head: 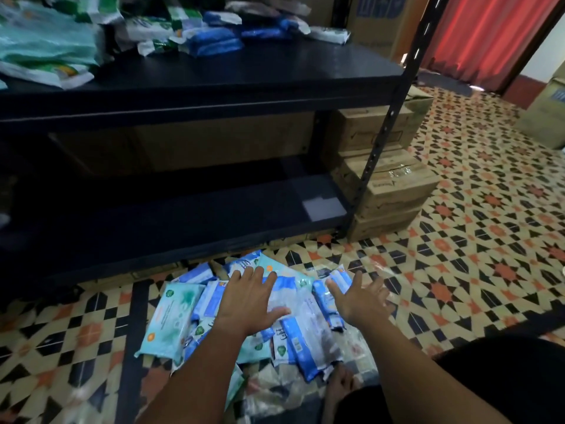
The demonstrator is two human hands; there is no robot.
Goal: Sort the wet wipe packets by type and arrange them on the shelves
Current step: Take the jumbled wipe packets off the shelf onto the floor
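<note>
A heap of wet wipe packets (293, 341), blue-and-white and pale green, lies on the tiled floor in front of a black shelf unit. A large green packet (171, 319) sits at the heap's left edge. My left hand (247, 298) is spread over the middle of the heap, fingers straight. My right hand (357, 298) hovers over the heap's right side, palm turned inward, fingers spread, holding nothing. More green and blue packets (211, 38) lie jumbled on the upper shelf (275, 78). The lower shelf (183, 221) is bare apart from a white square.
Stacked cardboard boxes (391, 191) stand to the right of the shelf's upright post (385, 130). Patterned tile floor (477, 240) spreads to the right. A red curtain (489, 35) hangs at the back right. A bare foot (339, 384) rests near the heap.
</note>
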